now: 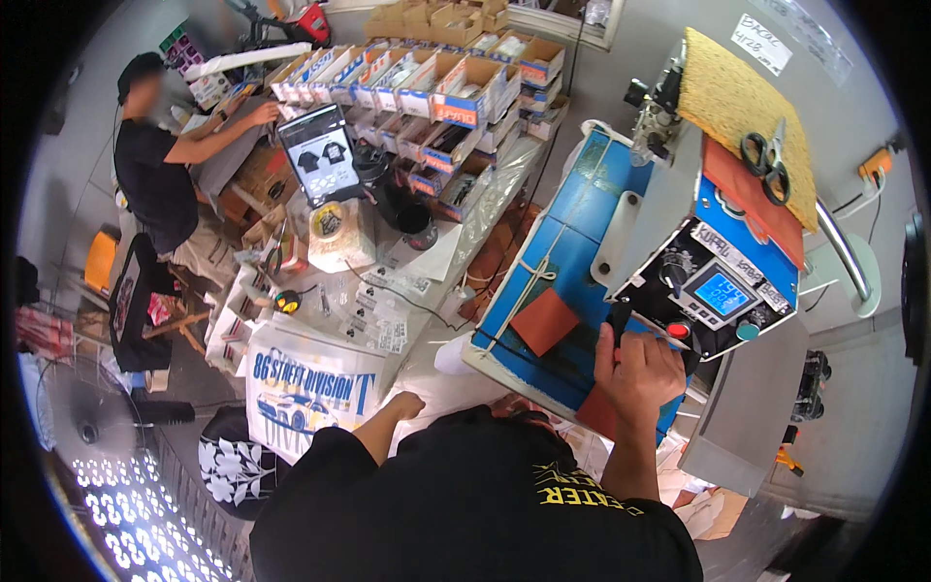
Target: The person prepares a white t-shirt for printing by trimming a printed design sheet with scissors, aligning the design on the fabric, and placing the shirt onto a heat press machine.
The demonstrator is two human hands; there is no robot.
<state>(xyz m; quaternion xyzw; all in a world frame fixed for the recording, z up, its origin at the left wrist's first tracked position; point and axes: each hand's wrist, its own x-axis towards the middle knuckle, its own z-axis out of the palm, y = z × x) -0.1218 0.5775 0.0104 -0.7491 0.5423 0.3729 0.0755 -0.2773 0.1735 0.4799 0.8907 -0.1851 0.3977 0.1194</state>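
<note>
Wearing a black shirt [465,500], gripping a black handle [619,315] with the right hand [644,371]. Curling the left hand [407,405] into a fist near printed white cloth [308,390].

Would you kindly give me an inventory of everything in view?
Press: one, mostly blue, right
Squares: two, rust, on lower press
Scissors: one, black grips, atop press
Textured sheet: one, yellow, atop press
Boxes: many, white and brown, back
Screen: one, black frame, back left
Prints: several, black and white, near screen
Printed sheet: one, white, left
Fan: one, grey, lower left
Co-worker: one, black shirt, upper left
Left hand: one, bare, near printed sheet
Right hand: one, bare, on black handle
</note>
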